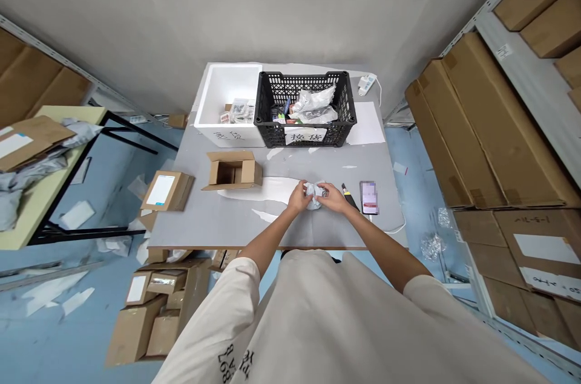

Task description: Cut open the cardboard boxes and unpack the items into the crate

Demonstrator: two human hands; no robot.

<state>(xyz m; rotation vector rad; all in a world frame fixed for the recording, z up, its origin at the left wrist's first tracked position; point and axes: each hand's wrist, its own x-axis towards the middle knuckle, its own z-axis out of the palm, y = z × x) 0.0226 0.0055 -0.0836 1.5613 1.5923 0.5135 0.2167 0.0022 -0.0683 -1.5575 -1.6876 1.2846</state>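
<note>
Both my hands meet over the middle of the grey table point(195, 227). My left hand point(298, 198) and my right hand point(333, 198) are each closed on a small crumpled grey plastic parcel bag point(315, 194) held between them just above the tabletop. What is inside the bag is hidden. A small open cardboard box point(232, 170) lies to the left of my hands. A utility knife point(348, 195) and a phone point(369, 197) lie just right of my right hand.
A white foam box point(218, 107) and a black plastic crate point(303, 107) holding bagged items stand at the table's far edge. A labelled carton point(166, 190) sits at the left edge. Cartons are piled on the floor and on shelves at right; a yellow table stands at left.
</note>
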